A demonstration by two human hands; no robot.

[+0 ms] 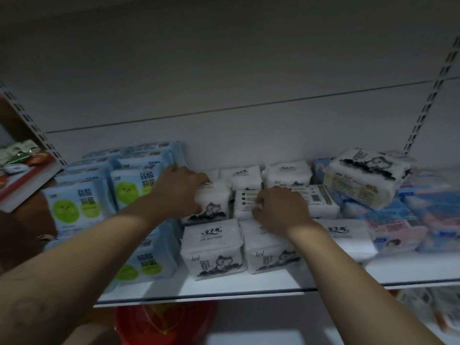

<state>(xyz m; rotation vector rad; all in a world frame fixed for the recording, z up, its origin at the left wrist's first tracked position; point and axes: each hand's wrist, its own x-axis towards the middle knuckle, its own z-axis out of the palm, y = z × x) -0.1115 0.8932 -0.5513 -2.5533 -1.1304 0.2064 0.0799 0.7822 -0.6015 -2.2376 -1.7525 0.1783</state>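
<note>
Both arms reach up onto the shelf. The left hand is curled over the top of the cat-print pack in the second row, thumb down its left side, holding it. The right hand has its fingers bent around the left end of the flat pack, which lies label-up just right of the cat-print pack, and grips it there.

Everything is crowded. Two front packs stand side by side at the near edge, directly in front of both held packs, and the right forearm crosses over one of them. Behind, against the back wall, sits a far row of white packs. The blue wipe packs with green circles press in on the left, touching the left wrist. To the right a tilted pack leans on pink-and-blue packs. Below the shelf shows a red basin, partly hidden.
</note>
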